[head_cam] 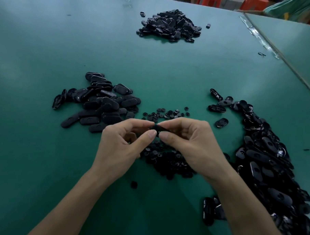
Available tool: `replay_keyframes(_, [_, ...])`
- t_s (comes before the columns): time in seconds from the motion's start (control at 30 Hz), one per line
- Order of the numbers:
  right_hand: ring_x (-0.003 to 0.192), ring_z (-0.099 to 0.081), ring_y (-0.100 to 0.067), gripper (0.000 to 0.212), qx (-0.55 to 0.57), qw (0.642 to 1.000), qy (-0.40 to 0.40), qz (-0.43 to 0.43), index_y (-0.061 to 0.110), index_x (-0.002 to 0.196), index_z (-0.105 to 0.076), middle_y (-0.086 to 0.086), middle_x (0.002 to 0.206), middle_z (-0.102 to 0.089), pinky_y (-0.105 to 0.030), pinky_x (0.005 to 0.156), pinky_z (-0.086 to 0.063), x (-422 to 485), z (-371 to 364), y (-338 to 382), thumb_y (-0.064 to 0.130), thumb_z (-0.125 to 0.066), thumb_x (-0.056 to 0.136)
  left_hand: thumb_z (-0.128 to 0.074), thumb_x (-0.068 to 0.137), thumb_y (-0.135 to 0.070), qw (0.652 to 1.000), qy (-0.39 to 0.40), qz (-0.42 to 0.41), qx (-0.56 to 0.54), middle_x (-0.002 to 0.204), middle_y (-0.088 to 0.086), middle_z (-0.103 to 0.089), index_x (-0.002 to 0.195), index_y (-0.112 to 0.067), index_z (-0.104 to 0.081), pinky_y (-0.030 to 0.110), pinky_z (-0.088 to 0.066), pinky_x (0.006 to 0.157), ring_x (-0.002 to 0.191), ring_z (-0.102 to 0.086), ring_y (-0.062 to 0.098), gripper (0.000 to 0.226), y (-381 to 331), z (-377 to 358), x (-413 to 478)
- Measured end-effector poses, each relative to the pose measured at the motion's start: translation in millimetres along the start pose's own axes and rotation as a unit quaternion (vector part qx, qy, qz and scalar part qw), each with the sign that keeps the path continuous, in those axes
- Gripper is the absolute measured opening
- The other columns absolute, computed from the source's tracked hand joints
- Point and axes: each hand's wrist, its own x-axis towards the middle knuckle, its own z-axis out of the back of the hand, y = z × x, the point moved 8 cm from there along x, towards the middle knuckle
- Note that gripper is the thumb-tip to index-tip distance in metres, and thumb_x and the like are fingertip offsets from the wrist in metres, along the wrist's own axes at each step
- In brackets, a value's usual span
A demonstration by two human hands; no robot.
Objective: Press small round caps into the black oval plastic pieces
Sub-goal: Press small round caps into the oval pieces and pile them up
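Observation:
My left hand (121,144) and my right hand (190,142) meet over the middle of the green table (47,50). Between them they pinch one black oval piece (156,128), thumbs and forefingers curled round it; most of it is hidden by the fingers. Whether a cap sits in it cannot be seen. Small round caps (166,158) lie in a loose heap under and just beyond the hands. Black oval pieces lie in a pile on the left (99,104) and in a long heap on the right (266,157).
A third pile of black oval pieces (169,25) sits far back on the table. One stray cap (134,184) lies near my left wrist. The table's right edge (284,59) runs diagonally, with red stools (251,3) beyond it.

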Motion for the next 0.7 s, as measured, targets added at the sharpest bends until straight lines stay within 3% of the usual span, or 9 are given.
replay_keyframes(0.13, [0.079, -0.069, -0.005, 0.029, -0.013, 1.000, -0.008, -0.001, 0.032, 0.100, -0.077, 0.009, 0.089, -0.077, -0.014, 0.068, -0.050, -2.6, -2.3, 0.5, 0.006, -0.071, 0.091, -0.071, 0.083, -0.030, 1.000, -0.006, 0.000, -0.006, 0.071, -0.006, -0.072, 0.090, -0.027, -0.074, 0.015, -0.043, 0.044, 0.046, -0.053, 0.002, 0.008, 0.0, 1.3, 1.0])
replay_keyframes(0.27, [0.075, -0.070, -0.009, 0.022, 0.022, 0.998, -0.046, -0.028, 0.025, 0.098, -0.075, 0.005, 0.084, -0.075, -0.016, 0.063, -0.051, -4.9, 1.8, -3.7, 0.005, -0.071, 0.090, -0.075, 0.085, -0.023, 0.999, -0.013, 0.020, -0.037, 0.073, 0.004, -0.073, 0.081, -0.026, -0.074, 0.015, -0.042, 0.042, 0.044, -0.053, 0.003, 0.006, 3.7, 2.8, 2.3])
replay_keyframes(0.4, [0.070, -0.069, -0.007, 0.018, 0.006, 0.999, -0.043, -0.029, 0.026, 0.088, -0.075, 0.002, 0.078, -0.075, -0.015, 0.061, -0.049, -5.0, 1.0, -3.6, 0.008, -0.072, 0.090, -0.071, 0.083, -0.026, 0.998, -0.011, 0.033, -0.049, 0.067, -0.002, -0.070, 0.083, -0.024, -0.073, 0.014, -0.041, 0.042, 0.044, -0.054, 0.005, 0.003, 5.5, 3.3, 2.9])
replay_keyframes(0.7, [0.070, -0.069, -0.009, 0.015, 0.017, 0.998, -0.044, -0.032, 0.024, 0.090, -0.074, 0.001, 0.076, -0.074, -0.016, 0.060, -0.050, -7.1, -1.9, -5.5, 0.009, -0.071, 0.091, -0.072, 0.080, -0.030, 0.997, -0.012, 0.028, -0.067, 0.066, -0.005, -0.070, 0.097, -0.023, -0.076, 0.013, -0.042, 0.042, 0.047, -0.056, 0.003, 0.018, 2.9, 1.3, 1.6])
